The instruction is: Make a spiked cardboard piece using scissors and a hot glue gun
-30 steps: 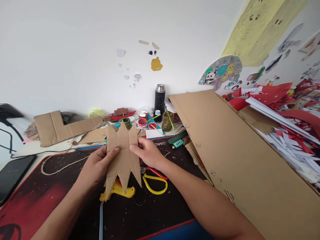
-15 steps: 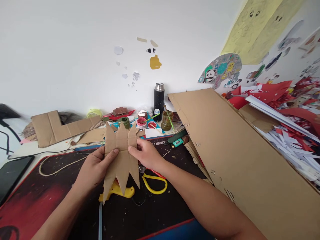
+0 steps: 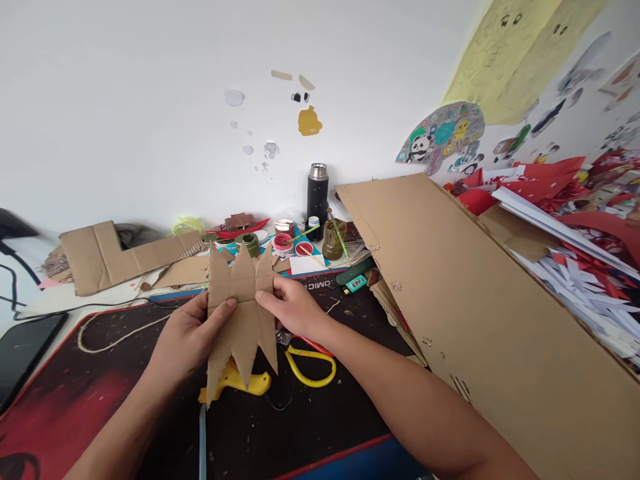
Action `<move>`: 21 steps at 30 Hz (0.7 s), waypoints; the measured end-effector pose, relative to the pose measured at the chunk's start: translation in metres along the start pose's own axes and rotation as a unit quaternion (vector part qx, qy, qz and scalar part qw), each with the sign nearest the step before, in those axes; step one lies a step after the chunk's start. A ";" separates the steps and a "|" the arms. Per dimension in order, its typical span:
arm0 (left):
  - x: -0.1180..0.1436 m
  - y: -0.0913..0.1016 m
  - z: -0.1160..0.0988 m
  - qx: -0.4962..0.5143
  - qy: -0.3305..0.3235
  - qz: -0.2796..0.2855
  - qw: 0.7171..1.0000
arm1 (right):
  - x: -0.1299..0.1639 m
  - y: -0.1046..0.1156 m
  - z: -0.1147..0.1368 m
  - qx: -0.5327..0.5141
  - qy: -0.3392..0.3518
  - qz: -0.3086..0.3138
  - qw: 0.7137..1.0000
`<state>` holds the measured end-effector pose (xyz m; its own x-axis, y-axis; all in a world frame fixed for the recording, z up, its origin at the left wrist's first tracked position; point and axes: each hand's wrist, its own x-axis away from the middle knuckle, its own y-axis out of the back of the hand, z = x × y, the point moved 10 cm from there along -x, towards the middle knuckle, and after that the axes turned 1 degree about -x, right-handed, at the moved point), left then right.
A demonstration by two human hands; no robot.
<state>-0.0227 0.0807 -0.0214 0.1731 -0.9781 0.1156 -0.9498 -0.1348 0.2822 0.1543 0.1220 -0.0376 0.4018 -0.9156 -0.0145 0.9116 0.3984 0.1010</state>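
Observation:
Both hands hold up one piece of brown cardboard [image 3: 245, 327], cut to jagged points along its top and bottom edges, with a crease across its middle. My left hand [image 3: 193, 333] pinches its left edge, thumb on the front and the other fingers behind. On the right edge, my right hand [image 3: 295, 307] grips it the same way, thumb in front. Partly hidden under the cardboard is a yellow glue gun [image 3: 255, 382] lying on the dark desk mat [image 3: 300, 433]. Beside it lie scissors with yellow and red handles [image 3: 313, 383].
A large cardboard sheet [image 3: 475, 300] leans at the right, next to a heap of paper scraps [image 3: 575, 273]. Along the wall stand a black flask [image 3: 317, 193], paint jars [image 3: 283, 244] and an L-shaped cardboard piece [image 3: 95, 260]. A black tablet-like device [image 3: 30, 353] lies left.
The view has shifted very slightly. Both hands keep the same hold on the cardboard, which has barely moved.

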 end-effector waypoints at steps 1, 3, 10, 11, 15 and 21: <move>0.000 0.000 0.000 0.001 -0.001 0.000 1.000 | 0.000 0.000 0.000 -0.001 -0.002 0.000 1.000; 0.000 0.001 0.000 -0.002 -0.002 0.000 1.000 | 0.000 -0.001 0.000 0.001 -0.005 0.000 1.000; 0.002 -0.001 -0.001 -0.009 0.007 -0.005 1.000 | -0.001 0.003 0.000 0.039 0.000 -0.019 0.999; 0.002 -0.002 -0.001 -0.008 0.011 -0.004 1.000 | -0.001 0.003 0.001 0.042 0.001 -0.019 0.999; 0.001 -0.003 0.001 0.006 0.019 -0.004 1.000 | 0.000 0.003 0.001 0.043 0.003 -0.017 0.999; 0.001 -0.003 0.004 0.009 0.028 -0.005 1.000 | -0.001 0.004 0.000 0.044 0.000 -0.019 0.999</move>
<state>-0.0207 0.0794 -0.0263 0.1975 -0.9660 0.1666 -0.9525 -0.1490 0.2657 0.1577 0.1245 -0.0375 0.3671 -0.9300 -0.0195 0.9152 0.3573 0.1866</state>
